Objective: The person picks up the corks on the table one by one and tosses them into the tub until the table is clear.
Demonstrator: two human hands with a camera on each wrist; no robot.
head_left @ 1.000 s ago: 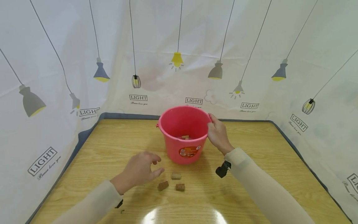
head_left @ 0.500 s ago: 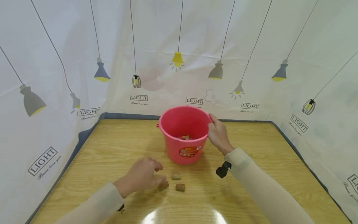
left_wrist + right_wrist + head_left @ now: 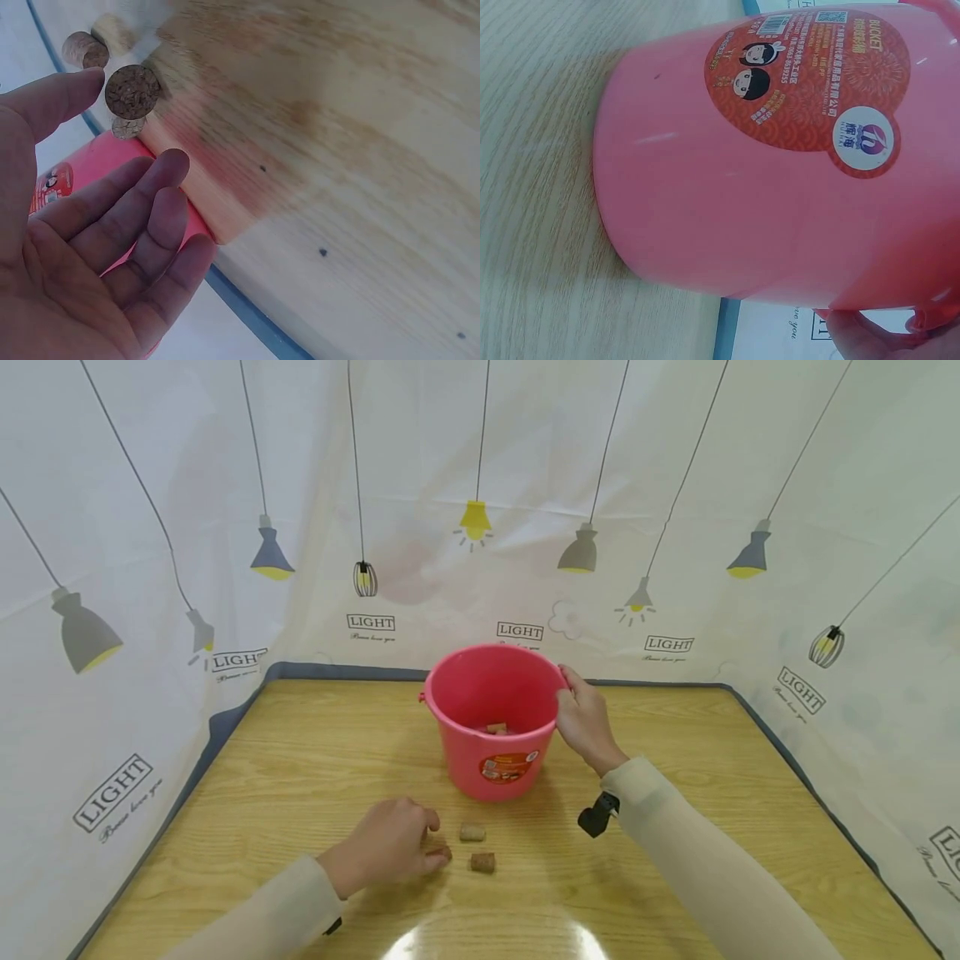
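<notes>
A pink bucket (image 3: pixel 487 772) stands upright on the wooden table, with a few corks (image 3: pixel 496 727) visible inside. My right hand (image 3: pixel 588 718) grips its rim at the right side; in the right wrist view only part of that hand (image 3: pixel 870 337) shows near the handle joint. In front of the bucket my left hand (image 3: pixel 393 843) reaches over a brown cork (image 3: pixel 445 852). The left wrist view has the thumb at the edge of this cork (image 3: pixel 133 91), the other fingers loosely bent and apart from it. A paler cork (image 3: pixel 472 832) and another brown cork (image 3: pixel 483 862) lie just to the right.
The wooden table (image 3: pixel 315 735) has a dark blue edge along the back and sides. A white curtain (image 3: pixel 420 460) printed with lamps hangs behind and on both sides. A red label (image 3: pixel 802 82) is on the bucket's front.
My left hand has moved a little right and toward me, its thumb and fingers coming down around the nearest brown cork. The right hand and bucket have stayed put.
</notes>
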